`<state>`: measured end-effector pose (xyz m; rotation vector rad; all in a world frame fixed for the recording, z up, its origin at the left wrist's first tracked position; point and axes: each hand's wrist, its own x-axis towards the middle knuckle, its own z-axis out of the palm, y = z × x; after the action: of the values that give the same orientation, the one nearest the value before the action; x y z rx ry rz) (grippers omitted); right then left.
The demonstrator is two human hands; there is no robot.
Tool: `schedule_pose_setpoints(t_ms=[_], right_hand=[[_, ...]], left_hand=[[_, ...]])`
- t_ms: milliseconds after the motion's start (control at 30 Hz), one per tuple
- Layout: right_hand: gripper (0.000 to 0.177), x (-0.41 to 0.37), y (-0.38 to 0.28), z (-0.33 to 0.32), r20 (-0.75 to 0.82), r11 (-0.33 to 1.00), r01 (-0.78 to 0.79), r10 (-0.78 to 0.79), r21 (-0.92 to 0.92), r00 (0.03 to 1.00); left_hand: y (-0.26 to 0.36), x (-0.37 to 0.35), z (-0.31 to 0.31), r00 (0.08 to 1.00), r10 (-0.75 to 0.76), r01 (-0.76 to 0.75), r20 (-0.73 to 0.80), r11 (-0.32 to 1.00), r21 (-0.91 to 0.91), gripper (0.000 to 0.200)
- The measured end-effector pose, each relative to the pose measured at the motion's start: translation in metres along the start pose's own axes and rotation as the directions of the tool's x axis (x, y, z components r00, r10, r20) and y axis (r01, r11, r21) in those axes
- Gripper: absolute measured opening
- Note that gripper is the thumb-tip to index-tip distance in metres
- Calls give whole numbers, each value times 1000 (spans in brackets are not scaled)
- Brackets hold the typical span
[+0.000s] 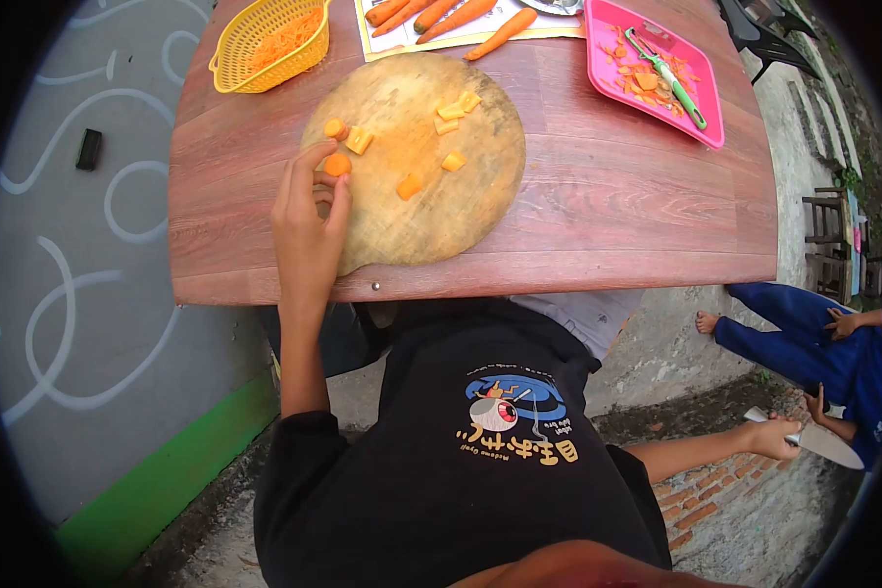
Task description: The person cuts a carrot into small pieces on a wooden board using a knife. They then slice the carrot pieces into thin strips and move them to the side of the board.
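Observation:
My left hand (309,206) is over the left side of a round wooden cutting board (402,235). Its thumb and fingertips pinch a short piece of carrot (337,165). Just beyond the fingertips lies another carrot piece (336,128), with a paler cut chunk (359,140) beside it. Several more orange-yellow chunks (409,185) are scattered over the board's middle and right. My right hand (776,438) is out to the right, off the table and low, closed round the handle of a kitchen knife (831,447). The blade points away to the right.
A yellow basket (223,73) with grated carrot stands at the far left. Whole carrots (458,18) lie on paper behind the board. A pink tray (708,103) holds peelings and a green-handled peeler (671,80). Another person (813,338) in blue sits near the knife.

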<state>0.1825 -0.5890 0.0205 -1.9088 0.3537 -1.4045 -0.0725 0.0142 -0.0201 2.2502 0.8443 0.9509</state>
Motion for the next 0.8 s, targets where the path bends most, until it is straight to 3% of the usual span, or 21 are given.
schedule_pose_setpoints(t_ms=[33,67,133,167,233,267,300,333,367,400,433,500,533,567,600,633,667,700,733,800], right_hand=[[27,1,6,-2,87,998,-30,25,56,996],[27,-2,10,0,71,998,-29,25,53,997],[30,-12,9,6,-165,990,49,-71,-135,984],[30,-11,9,2,-169,989,47,-70,-137,983],[32,-11,8,-11,117,976,-102,125,-191,985],[35,-15,14,-6,-46,968,-139,132,-209,990],[35,-11,32,-4,-45,970,-134,128,-204,991],[37,-5,54,-9,-10,939,15,-19,-343,1000],[38,-3,68,-15,39,869,156,-156,-470,987],[39,-13,47,-18,182,902,-69,161,-425,970],[39,-20,49,-21,176,902,-71,159,-426,971],[41,-27,65,-15,-89,938,12,-45,-348,995],[43,-23,73,-16,-102,929,126,-170,-347,980],[43,-25,79,-7,-141,941,94,-146,-325,979],[44,-32,60,-5,-134,976,-59,31,-210,991],[45,-35,42,-9,-85,975,-193,184,-110,979],[40,-38,27,-1,-103,969,-248,244,-23,964],[40,-36,23,1,-90,971,-237,234,-22,968],[39,-77,-20,-8,-78,973,-231,230,4,970],[38,-70,-14,-7,-62,973,-227,230,50,971]], left_hand=[[2,0,0,1000,10,-10,11,1000,-11,31],[3,3,-1,997,66,-68,31,996,60,32],[9,3,-1,991,121,-127,55,984,127,32],[14,2,1,995,87,-92,48,989,114,34],[20,-2,1,997,63,-68,54,992,103,35],[22,-3,3,998,37,-39,46,999,32,39],[22,-7,6,999,2,-1,37,999,-37,44],[21,-11,8,999,-1,3,42,999,-34,44],[18,-13,12,995,74,-72,67,997,-30,48],[17,-14,15,985,149,-147,91,989,-30,53],[22,-12,16,984,153,-150,92,988,-36,53],[41,-8,18,879,414,-418,235,908,-34,57],[52,-7,24,876,460,-446,145,887,-120,62],[68,-6,33,857,512,-494,50,846,-200,67],[101,-9,50,859,510,-486,-32,797,-359,79],[150,-14,64,784,619,-546,-47,651,-528,83],[197,-26,79,648,749,-639,-138,437,-633,83],[243,-45,90,555,789,-748,-264,334,-573,77],[274,-58,88,493,831,-719,-259,221,-659,74],[306,-74,99,465,820,-713,-333,124,-690,72]])
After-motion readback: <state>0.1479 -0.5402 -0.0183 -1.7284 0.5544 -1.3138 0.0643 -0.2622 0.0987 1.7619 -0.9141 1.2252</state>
